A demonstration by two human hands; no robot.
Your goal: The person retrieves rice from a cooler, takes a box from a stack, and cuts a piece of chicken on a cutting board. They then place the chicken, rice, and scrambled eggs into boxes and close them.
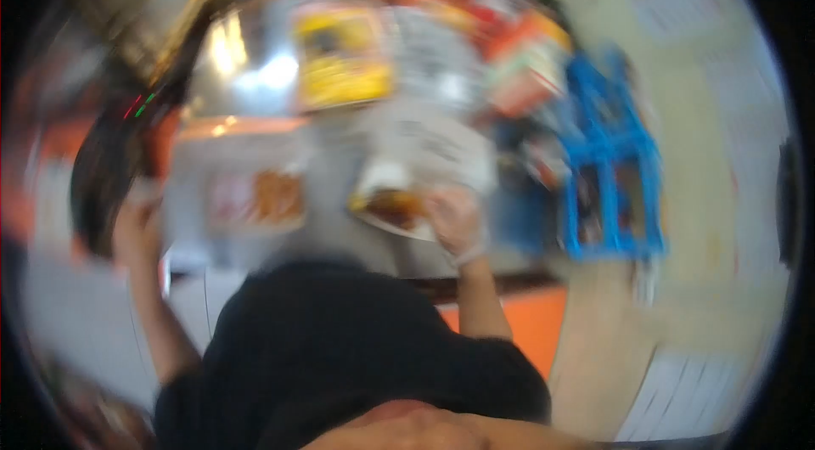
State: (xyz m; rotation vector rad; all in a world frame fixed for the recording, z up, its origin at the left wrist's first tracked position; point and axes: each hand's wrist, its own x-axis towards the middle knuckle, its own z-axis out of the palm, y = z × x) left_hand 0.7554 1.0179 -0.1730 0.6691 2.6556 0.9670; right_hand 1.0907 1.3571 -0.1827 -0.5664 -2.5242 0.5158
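Pretty blurry view, so take this loosely, but we've got the right hand (pixel 455 216) at the right-hand edge of what looks like a white plate (pixel 411 233) with dark brown food (pixel 394 205) on it, sitting on the grey table (pixel 329 187) just right of the middle. We can't tell if those fingers are pinching the rim, pressed together or only resting there. The left hand (pixel 138 225) is well apart, out past the left side of a pale tray (pixel 188 174) with orange-brown pieces (pixel 276 195) in it, and its fingers are too smeared to read too. We'd guess the plate is light and bendy, maybe just paper, and the food soft and a bit greasy, so it could slide if the plate tips. For a hold, we'd go for the bare rim, fingers flat underneath and thumb on top, ideally from two sides, keeping it level. Squeezing one edge hard would probably fold it. The blue basket (pixel 608 149) is well off to the right.
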